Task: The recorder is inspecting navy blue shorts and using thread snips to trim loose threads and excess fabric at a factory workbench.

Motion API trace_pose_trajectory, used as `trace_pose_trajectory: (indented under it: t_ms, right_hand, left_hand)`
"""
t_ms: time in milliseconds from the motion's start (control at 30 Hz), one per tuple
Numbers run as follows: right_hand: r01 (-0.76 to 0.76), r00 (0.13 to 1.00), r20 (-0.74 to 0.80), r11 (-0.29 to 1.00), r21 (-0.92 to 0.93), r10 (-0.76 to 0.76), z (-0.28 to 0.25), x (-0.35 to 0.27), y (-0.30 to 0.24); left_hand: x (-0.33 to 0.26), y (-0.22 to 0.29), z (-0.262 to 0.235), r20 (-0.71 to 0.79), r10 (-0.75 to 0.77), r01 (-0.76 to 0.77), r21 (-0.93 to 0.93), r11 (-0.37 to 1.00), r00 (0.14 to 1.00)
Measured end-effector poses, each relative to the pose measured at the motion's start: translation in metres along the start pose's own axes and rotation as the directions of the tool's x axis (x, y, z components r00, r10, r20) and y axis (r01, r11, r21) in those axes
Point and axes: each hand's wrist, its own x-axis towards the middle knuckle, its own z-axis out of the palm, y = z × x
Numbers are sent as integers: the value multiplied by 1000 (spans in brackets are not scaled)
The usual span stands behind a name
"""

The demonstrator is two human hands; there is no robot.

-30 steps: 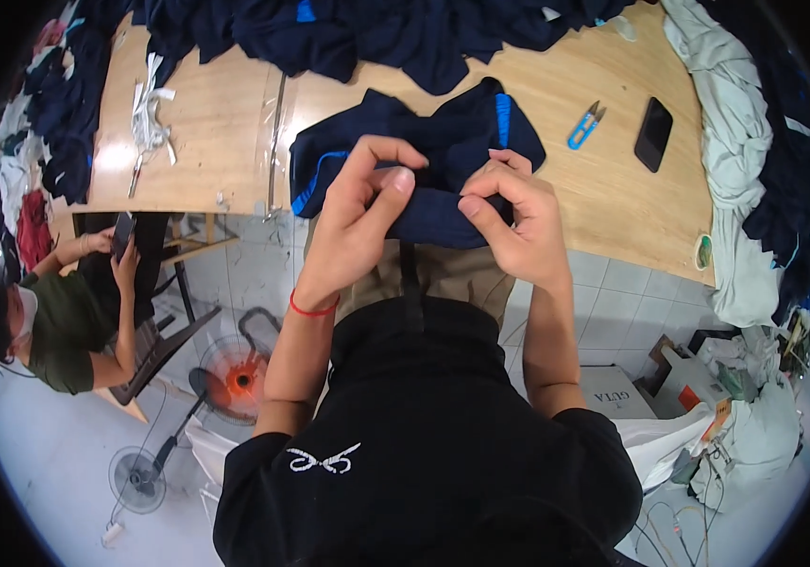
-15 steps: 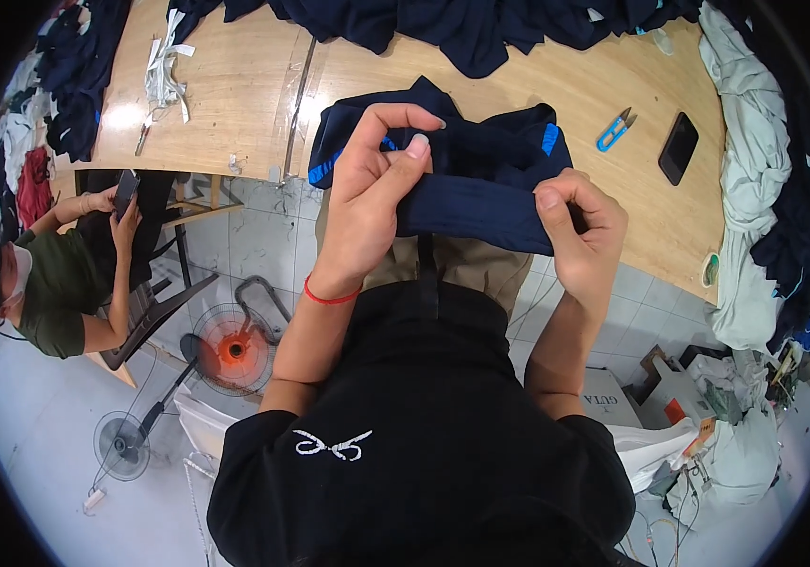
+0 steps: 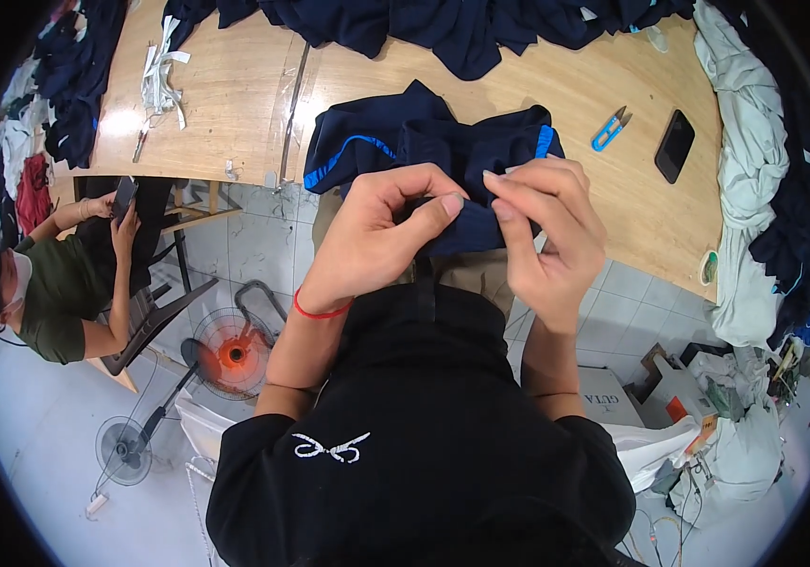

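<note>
A navy garment (image 3: 348,128) with bright blue trim lies over the table's front edge, its near band raised between my two hands. My left hand (image 3: 386,227) is closed on that band, thumb in front and fingers curled behind the cloth. Close beside it, my right hand (image 3: 556,231) is closed in a pinch at the band's right part, thumb against the cloth. Its index fingertip lifts a little off the thumb, and I cannot make out any thread between them. Part of the band is hidden behind my fingers.
Right of the garment on the wooden table (image 3: 575,80) lie blue thread snips (image 3: 610,130) and a black phone (image 3: 675,146). Navy cloth (image 3: 461,33) is heaped along the back, pale cloth (image 3: 745,189) at right. At left sit white strips (image 3: 161,85) and a person (image 3: 55,283) holding a phone.
My right hand has moved left along the band, close to my left hand. My left hand has lowered slightly and its pinch has closed on the cloth.
</note>
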Motion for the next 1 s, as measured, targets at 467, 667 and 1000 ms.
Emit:
trace_pose_trajectory:
  t_ms: [467,667,1000]
  right_hand:
    - [194,980,29,920,-341,-196,12,-4,-8]
    - [-127,981,-115,966,227,156,3,-14,3]
    - [-204,970,-62,925,321,235,0,-14,-3]
  left_hand:
    - [-3,9,7,-54,116,-102,210,972,992]
    - [1,3,0,-44,45,-44,30,999,998]
    - [2,-5,-3,-62,60,-61,-17,998,996]
